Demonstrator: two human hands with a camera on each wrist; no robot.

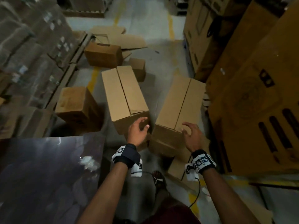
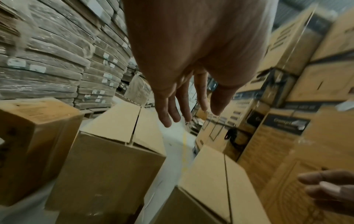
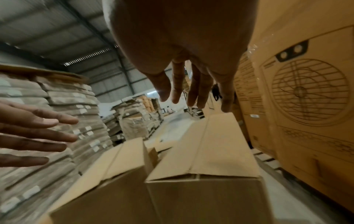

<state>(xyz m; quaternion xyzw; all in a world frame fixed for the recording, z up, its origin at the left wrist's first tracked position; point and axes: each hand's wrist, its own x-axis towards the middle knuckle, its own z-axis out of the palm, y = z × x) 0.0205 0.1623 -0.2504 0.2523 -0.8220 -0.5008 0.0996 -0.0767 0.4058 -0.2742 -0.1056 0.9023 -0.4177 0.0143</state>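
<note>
Two long closed cardboard boxes stand on the warehouse floor in front of me. The left box (image 1: 124, 96) (image 2: 107, 159) (image 3: 107, 174) lies beside the right box (image 1: 179, 104) (image 2: 216, 178) (image 3: 208, 151), with a narrow gap between them. My left hand (image 1: 140, 128) (image 2: 189, 112) hovers over the near end of the left box, fingers spread and relaxed, holding nothing. My right hand (image 1: 189, 130) (image 3: 193, 97) hovers above the near end of the right box, fingers spread, also empty. Neither hand visibly touches a box.
Smaller brown boxes (image 1: 77, 105) (image 1: 103, 54) and flattened cardboard (image 1: 123, 39) lie on the floor to the left and behind. Wrapped pallet stacks (image 1: 32, 46) line the left; tall printed cartons (image 1: 258, 94) stand close on the right. A dark wrapped surface (image 1: 48, 175) sits near left.
</note>
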